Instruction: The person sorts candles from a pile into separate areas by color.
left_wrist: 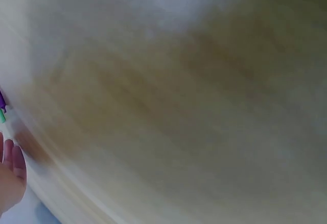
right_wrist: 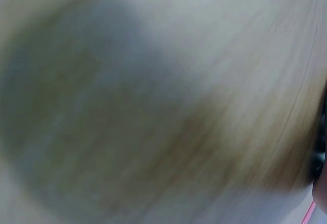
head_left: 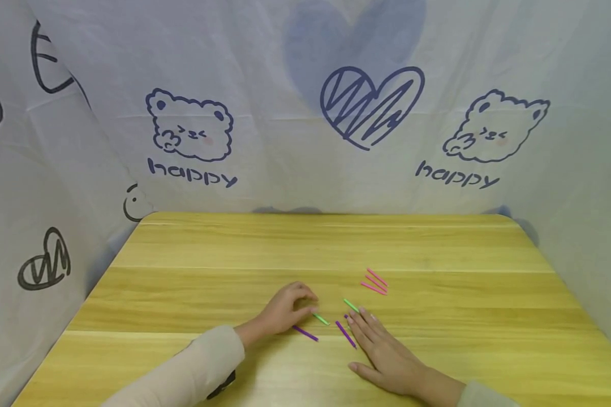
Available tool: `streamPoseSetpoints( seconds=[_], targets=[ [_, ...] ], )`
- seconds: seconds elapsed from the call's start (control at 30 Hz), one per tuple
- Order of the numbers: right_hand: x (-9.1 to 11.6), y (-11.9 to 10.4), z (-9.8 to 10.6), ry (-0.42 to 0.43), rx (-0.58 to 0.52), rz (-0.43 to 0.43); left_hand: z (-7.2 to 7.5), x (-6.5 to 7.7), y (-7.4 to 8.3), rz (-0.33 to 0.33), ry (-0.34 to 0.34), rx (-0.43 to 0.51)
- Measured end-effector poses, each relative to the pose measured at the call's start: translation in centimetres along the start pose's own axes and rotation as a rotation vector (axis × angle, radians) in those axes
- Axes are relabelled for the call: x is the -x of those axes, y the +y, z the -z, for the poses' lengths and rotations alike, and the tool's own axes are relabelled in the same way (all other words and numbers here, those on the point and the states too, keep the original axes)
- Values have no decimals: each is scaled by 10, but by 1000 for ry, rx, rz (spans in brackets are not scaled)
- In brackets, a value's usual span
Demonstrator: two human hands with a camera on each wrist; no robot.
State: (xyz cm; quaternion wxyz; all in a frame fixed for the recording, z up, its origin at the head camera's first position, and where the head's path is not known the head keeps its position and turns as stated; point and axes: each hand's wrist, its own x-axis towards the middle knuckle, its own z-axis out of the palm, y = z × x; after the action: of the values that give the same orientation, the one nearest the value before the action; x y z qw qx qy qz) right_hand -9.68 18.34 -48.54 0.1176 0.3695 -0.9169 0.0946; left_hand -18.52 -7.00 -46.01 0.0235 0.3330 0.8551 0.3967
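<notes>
My left hand (head_left: 287,308) hovers at the middle of the table with its fingers loosely bent, a gap showing between thumb and fingers. Right at its thumb tip lies a green stick (head_left: 321,319), and a purple stick (head_left: 306,333) is just below the hand. Flat and with straight fingers, my right hand (head_left: 387,356) rests to the right, its fingertips overlapping a second green stick (head_left: 351,305) and the end of a purple one (head_left: 345,316). Another purple stick (head_left: 345,334) lies left of those fingers. In the left wrist view, fingers (left_wrist: 19,160) show apart from the sticks.
Three pink sticks (head_left: 374,281) lie side by side beyond my right hand. The wooden table (head_left: 209,249) ends at a white cloth (head_left: 285,169) with printed drawings behind it and at both sides. A pink stick (right_wrist: 308,213) enters the right wrist view's lower corner.
</notes>
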Motion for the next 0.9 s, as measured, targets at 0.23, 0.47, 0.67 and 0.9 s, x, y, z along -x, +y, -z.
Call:
streamPoseSetpoints(
  seconds=[0.23,0.47,0.67,0.9],
  targets=[
    [0,0,0,-2,8,-2,2,2,-7,1,-22,26],
    [0,0,1,5,8,0,0,2,-12,18,-23,31],
    [0,0,0,15,13,6,0,2,-13,40,-21,28],
    [0,1,-1,26,18,14,1,3,-16,39,-16,25]
  ],
)
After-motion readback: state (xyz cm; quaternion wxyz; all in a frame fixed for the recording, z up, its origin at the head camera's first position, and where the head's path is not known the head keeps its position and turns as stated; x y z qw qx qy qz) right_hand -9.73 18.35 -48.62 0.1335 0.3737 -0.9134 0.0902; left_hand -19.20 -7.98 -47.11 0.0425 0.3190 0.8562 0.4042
